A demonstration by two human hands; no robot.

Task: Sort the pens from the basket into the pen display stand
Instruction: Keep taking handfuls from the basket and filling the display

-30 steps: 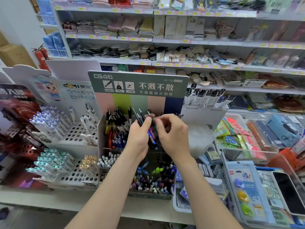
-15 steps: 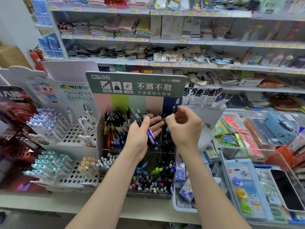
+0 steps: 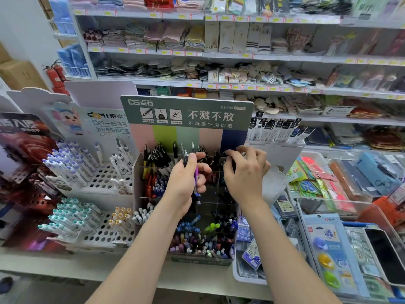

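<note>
Clutching a bundle of pens (image 3: 196, 177), my left hand (image 3: 183, 185) hides the middle of the pen display stand (image 3: 188, 113); my right hand (image 3: 245, 178) curls over its top-right compartment, grip unclear. White pen racks (image 3: 105, 178) crowd the left.

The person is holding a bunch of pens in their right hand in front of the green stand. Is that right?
Not quite. The head view shows the pens in the left hand, not the right hand. They are held in front of the green stand.
</note>
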